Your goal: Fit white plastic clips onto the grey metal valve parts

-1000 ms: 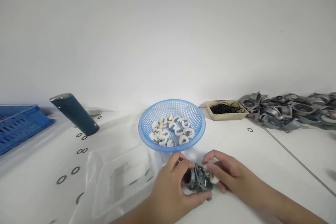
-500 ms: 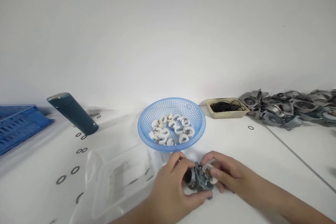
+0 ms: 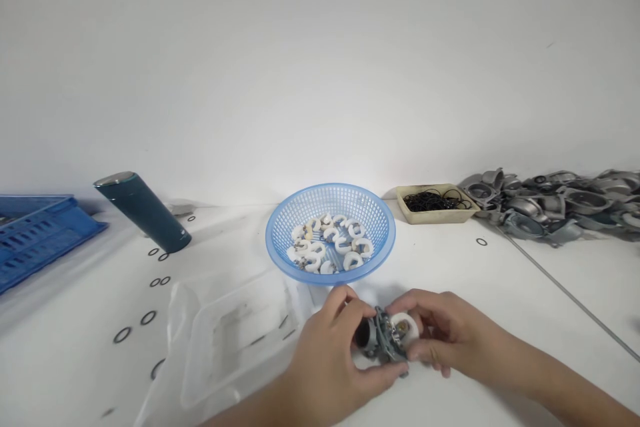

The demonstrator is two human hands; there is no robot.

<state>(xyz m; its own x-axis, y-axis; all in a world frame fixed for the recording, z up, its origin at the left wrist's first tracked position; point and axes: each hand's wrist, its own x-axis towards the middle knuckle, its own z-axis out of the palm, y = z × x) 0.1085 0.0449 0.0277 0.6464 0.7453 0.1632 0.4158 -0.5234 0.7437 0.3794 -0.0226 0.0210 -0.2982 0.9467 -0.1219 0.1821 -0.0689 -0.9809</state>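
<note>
My left hand (image 3: 330, 353) grips a small grey metal part (image 3: 381, 345) from the left, fingers curled round it just above the white table. My right hand (image 3: 445, 337) pinches a white horseshoe-shaped plastic piece (image 3: 404, 328) against the right side of that metal part. A round blue mesh basket (image 3: 285, 240) sits directly beyond both hands and holds several more white horseshoe pieces (image 3: 330, 245).
A clear plastic tray (image 3: 235, 340) lies left of my hands. Black rubber rings (image 3: 148, 317) are scattered on the table at left, near a dark teal cylinder (image 3: 143, 212) and a blue crate (image 3: 35, 233). A beige tray of black rings (image 3: 434, 203) and a heap of grey metal castings (image 3: 560, 203) lie at back right.
My right hand has shifted its fingers so the white piece now shows flat against the metal part. The view has drifted slightly; my left hand holds as before.
</note>
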